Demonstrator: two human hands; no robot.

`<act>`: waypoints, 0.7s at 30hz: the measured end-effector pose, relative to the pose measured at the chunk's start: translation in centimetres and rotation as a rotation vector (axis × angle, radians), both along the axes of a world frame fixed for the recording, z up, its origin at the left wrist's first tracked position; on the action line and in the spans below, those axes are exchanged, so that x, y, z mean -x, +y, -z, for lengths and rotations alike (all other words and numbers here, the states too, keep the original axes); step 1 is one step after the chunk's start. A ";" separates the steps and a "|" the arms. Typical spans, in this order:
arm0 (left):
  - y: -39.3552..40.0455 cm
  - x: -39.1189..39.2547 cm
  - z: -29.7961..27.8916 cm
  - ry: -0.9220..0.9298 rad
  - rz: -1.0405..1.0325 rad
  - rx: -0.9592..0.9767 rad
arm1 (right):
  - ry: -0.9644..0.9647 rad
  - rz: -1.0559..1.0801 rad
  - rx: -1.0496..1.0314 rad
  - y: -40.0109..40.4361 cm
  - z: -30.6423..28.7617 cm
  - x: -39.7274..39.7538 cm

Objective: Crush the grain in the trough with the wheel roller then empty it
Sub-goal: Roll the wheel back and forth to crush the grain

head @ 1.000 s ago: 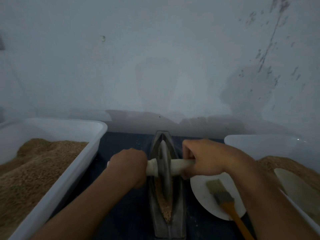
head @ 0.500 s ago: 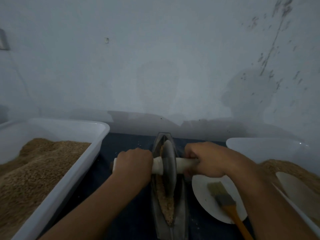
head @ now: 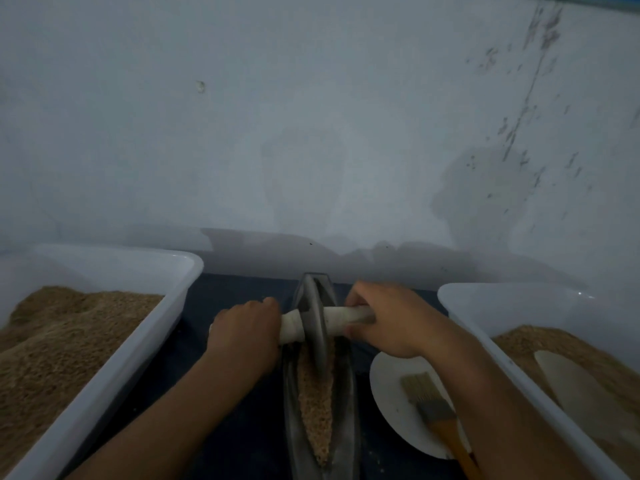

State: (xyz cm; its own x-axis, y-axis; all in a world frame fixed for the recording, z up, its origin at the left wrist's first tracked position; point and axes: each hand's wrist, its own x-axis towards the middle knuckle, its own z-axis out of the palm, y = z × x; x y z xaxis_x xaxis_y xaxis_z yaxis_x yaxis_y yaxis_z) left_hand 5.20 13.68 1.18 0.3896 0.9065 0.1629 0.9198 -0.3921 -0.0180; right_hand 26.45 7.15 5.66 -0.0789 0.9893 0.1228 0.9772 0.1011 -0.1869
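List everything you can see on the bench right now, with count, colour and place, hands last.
trough: 1, dark grey metal, centre, running away from the person.
grain: 1 strip, tan, lying along the trough.
wheel roller: 1, grey disc on a white handle, standing in the trough's far half.
left tub: 1, white, heaped with tan grain.
right tub: 1, white, holding tan grain and a pale scoop.
plate: 1, white, right of the trough.
brush: 1, orange handle, lying on the plate.
left hand: grips the handle's left end.
right hand: grips the handle's right end.
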 end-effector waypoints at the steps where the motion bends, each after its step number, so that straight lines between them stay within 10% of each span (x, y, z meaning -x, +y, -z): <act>1: -0.2 0.1 -0.5 0.044 -0.014 0.087 | -0.001 -0.017 0.029 -0.3 -0.4 0.1; 10: -3.3 -0.1 -3.4 0.309 0.046 0.349 | -0.159 -0.114 0.304 -3.1 -2.8 1.6; 21: -2.1 -0.2 -1.6 0.124 0.043 0.105 | -0.140 -0.043 0.245 -1.8 -1.7 0.8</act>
